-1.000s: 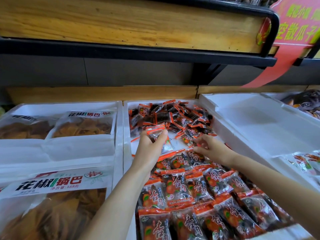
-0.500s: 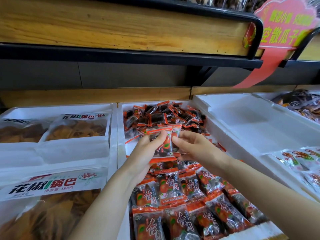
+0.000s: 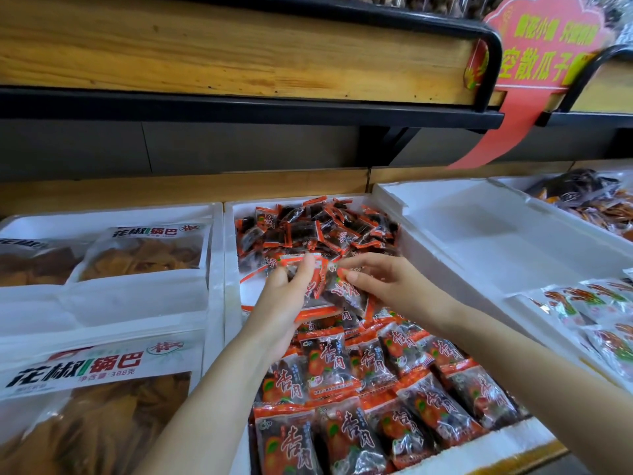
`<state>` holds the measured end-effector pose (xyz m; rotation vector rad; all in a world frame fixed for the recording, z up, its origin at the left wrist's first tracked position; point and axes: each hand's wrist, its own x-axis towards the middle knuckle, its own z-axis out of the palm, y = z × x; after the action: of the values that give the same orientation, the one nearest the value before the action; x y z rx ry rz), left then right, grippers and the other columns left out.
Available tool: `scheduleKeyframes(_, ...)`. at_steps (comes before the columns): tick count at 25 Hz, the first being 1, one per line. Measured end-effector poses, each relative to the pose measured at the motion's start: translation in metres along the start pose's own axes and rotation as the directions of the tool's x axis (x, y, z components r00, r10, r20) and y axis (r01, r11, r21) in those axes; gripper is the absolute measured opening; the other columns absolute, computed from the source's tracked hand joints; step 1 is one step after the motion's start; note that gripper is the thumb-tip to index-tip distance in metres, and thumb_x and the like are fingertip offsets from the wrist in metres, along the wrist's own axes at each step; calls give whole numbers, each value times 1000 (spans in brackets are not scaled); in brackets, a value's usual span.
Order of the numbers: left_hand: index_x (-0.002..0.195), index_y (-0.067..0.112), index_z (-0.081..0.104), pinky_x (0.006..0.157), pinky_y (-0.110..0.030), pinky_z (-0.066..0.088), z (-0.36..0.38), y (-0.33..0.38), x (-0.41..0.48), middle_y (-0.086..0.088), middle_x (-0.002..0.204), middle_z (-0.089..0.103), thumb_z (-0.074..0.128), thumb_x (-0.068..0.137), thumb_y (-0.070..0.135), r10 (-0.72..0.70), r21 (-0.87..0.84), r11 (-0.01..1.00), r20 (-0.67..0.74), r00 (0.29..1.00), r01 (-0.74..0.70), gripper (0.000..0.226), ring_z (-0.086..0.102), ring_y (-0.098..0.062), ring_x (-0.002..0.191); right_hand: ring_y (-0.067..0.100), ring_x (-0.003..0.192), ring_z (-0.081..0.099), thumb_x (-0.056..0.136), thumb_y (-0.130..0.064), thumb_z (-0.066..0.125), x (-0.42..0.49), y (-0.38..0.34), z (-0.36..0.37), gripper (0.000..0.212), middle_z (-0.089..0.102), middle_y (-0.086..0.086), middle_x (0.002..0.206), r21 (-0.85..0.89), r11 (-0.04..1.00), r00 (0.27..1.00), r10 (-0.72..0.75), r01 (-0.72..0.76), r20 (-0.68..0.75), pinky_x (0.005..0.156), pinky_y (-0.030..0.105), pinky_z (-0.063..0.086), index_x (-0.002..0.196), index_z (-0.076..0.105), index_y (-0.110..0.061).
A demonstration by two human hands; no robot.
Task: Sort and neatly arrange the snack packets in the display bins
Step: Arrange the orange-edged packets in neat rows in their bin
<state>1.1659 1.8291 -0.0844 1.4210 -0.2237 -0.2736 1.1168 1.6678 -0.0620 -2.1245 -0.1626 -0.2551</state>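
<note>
My left hand (image 3: 281, 303) curls its fingers round a small stack of snack packets (image 3: 313, 310) above the middle bin (image 3: 229, 269), between the loose far heap (image 3: 318, 228) and the neat near rows (image 3: 359, 389). My right hand (image 3: 394, 286) pinches one packet (image 3: 346, 294) against it. It seems best to square the edges, labels up, before laying them down.

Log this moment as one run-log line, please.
left hand: grips orange packets | right hand: pinches another packet beside them | middle bin: neat rows in front, loose heap behind
</note>
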Motion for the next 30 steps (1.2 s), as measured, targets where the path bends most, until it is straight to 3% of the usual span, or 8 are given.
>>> scheduleKeyframes(2,114,13,55,100,-49,46,1,-1,1,-6,109,70,72,77,51,28,18,999,7,1000,-28,55,66,-23,105,10,77,61,78,-44,62,2,1,0,34,67,1,91,-57,998,996,-40,35,-86,77,28,49,107,63,-27)
scheduleKeyframes(5,113,13,61,97,-49,48,3,-2,2,-5,103,73,76,79,35,76,-16,997,-33,997,-77,43,69,-23,99,5,69,59,72,-41,66,0,0,-2,45,66,-7,78,235,970,987,88,-55,-131,71,23,48,110,60,-19)
scheduleKeyframes(8,113,14,61,97,-48,49,5,-3,4,-3,104,72,73,82,31,110,-41,992,-111,988,-115,37,68,-21,99,7,74,65,77,-21,66,-11,-1,3,28,71,-3,81,608,778,987,152,-156,58,73,17,53,101,64,-8)
scheduleKeyframes(11,115,16,60,100,-49,45,7,-3,1,-1,107,71,73,78,41,157,9,988,-54,986,-157,47,66,-20,104,8,77,68,87,-10,59,-16,0,10,12,72,2,84,696,704,985,170,-145,33,75,20,56,96,64,-6)
scheduleKeyframes(18,110,17,61,99,-51,47,5,-3,1,-5,103,71,67,87,29,215,35,976,-39,976,-214,26,68,-21,99,18,77,61,94,-22,53,21,41,-56,20,67,8,95,70,994,879,106,-82,-465,83,39,49,110,57,-10)
scheduleKeyframes(22,94,27,67,98,-50,48,4,0,-5,6,95,73,70,83,32,254,74,966,-79,964,-248,13,67,-16,96,19,84,55,96,-16,49,35,76,-72,19,61,-2,89,-448,878,976,86,-169,-200,77,30,42,109,61,-9)
scheduleKeyframes(26,86,22,69,99,-45,48,5,1,-7,5,88,74,69,84,28,275,110,957,-44,960,-269,6,68,-17,92,14,84,53,99,-17,43,44,88,-60,13,56,-3,91,-517,847,966,222,-125,132,73,24,40,97,56,-17)
scheduleKeyframes(30,83,23,71,97,-38,49,8,2,-9,6,83,74,66,86,28,255,85,964,-16,967,-253,7,69,-13,85,12,88,49,100,-15,41,50,95,-51,15,54,-3,94,-547,834,958,211,-74,194,77,23,37,94,53,-21)
